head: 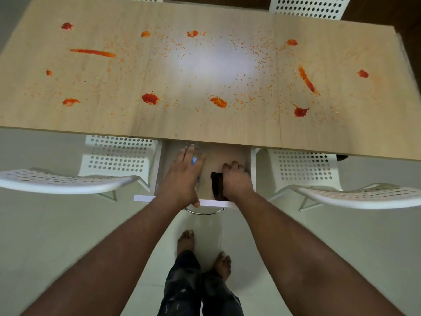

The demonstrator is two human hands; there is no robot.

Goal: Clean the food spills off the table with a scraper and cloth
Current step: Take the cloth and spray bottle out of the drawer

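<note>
The light wooden table (205,124) is dotted with red and orange food blobs (150,98), long smears (93,52) and many fine crumbs. Under its near edge a white drawer (145,198) is pulled out. My left hand (185,176) lies flat inside it, fingers spread, over a bluish item that is mostly hidden; I cannot tell whether it holds it. My right hand (237,179) is curled around a dark brown object (217,183) in the drawer's right half, gripping it from the right side.
White perforated chairs stand at the near left (118,156) and near right (305,165), and another at the far right (312,6). A round metal rim (205,212) shows below the drawer. My bare feet (185,240) stand on the pale floor.
</note>
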